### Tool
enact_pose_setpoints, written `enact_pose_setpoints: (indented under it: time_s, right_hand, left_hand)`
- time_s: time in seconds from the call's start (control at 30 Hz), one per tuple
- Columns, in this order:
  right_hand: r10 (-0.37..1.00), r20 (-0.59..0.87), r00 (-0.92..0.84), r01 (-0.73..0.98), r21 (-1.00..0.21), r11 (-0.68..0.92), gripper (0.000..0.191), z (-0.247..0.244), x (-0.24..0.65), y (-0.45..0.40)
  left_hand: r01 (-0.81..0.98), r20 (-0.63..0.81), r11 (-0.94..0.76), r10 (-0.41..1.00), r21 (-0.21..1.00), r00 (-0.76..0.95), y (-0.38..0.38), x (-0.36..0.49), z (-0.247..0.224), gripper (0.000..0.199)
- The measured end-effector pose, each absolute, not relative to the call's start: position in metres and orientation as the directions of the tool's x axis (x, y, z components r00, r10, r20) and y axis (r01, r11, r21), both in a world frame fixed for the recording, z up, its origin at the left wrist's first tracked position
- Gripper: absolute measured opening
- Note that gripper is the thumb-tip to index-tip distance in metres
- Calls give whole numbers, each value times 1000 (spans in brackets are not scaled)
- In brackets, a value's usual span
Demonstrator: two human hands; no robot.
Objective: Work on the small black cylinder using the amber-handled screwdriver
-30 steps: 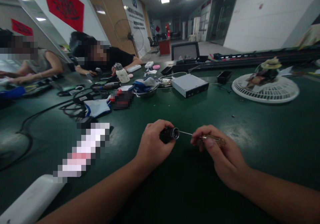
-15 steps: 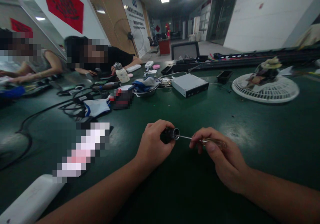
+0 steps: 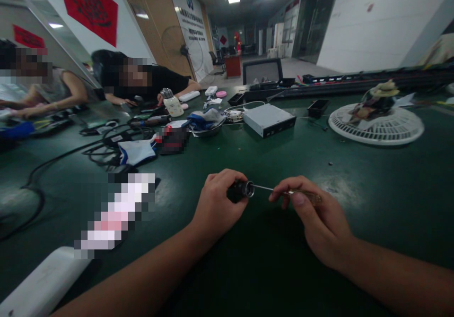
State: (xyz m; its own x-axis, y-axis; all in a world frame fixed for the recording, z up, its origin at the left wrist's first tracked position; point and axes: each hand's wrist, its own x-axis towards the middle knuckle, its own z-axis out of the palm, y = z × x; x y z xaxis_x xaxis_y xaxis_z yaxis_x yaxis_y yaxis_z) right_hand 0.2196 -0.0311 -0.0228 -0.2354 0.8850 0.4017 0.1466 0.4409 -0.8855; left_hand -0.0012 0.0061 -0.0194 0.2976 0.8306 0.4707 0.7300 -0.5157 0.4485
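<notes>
Head view: the left hand and right hand are held close together above the dark green counter, with the forearms entering from the lower corners. The left hand's fingers curl closed around a short black cylinder, hiding most of it and leaving its round, metal-rimmed end showing. What the cylinder is cannot be made out. The right hand's thumb and fingers pinch the amber, see-through handle of a small screwdriver, covering part of it. Its thin shaft points left, and its tip meets the cylinder's open end; whether it goes inside is hard to tell. Both held things are off the counter.

A pixelated white-and-pink object lies left of the hands, its shape unreadable, with a white bar cut off by the lower edge. Farther off are black cables, a metal bowl holding cloth, a grey metal box, and a white fan guard with a small figure on it. A second pixelated object sits near the bowl. Two co-workers lean over the counter's far left side, their heads blurred.
</notes>
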Motion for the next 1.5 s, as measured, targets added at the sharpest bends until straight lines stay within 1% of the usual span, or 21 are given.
enact_pose_setpoints:
  time_s: [0.07,0.17,0.23,0.4,0.63,0.83,0.93,1.07,1.13,1.27,1.33,1.43,1.5]
  right_hand:
    - [902,380,-207,161,-896,414,26,-22,220,-31]
    - [883,381,-273,105,-901,421,27,-22,220,-30]
    - [873,395,-285,90,-896,435,27,-22,219,-30]
    - [912,364,-190,165,-904,395,26,-23,219,-29]
    - [926,329,-184,103,-931,351,32,-21,218,-27]
    - [906,357,-226,45,-926,376,33,-23,218,-29]
    - [892,390,-227,77,-906,415,29,-23,219,-31]
    - [913,352,-206,163,-908,387,26,-22,218,-30]
    - [908,345,-237,132,-915,382,27,-22,218,-29]
    - [882,397,-255,63,-903,425,27,-24,218,-29]
    - [889,396,-229,95,-900,425,25,-25,218,-29]
    - [914,349,-209,158,-910,383,26,-24,217,-28]
    - [915,343,-214,132,-918,375,29,-24,217,-28]
  left_hand:
    - [728,469,-521,829,446,306,6,-1,-20,24]
    - [722,471,-530,824,445,315,6,-1,-20,24]
    - [723,471,-526,826,447,309,6,-1,-20,26]
    - [727,454,-522,832,446,319,6,-1,-20,24]
    - [726,455,-521,832,448,317,5,-2,-20,23]
    - [716,419,-540,831,443,367,6,-2,-20,23]
    - [723,421,-530,835,443,354,7,-2,-20,24]
    - [728,417,-529,835,435,357,6,-1,-19,23]
    - [724,409,-537,833,434,373,6,-1,-19,23]
    - [711,413,-555,822,432,391,6,-1,-20,23]
    - [707,421,-556,821,436,386,7,-2,-20,23]
    - [707,421,-554,822,440,382,7,-2,-21,25]
    - [701,424,-566,815,434,395,6,-2,-21,28]
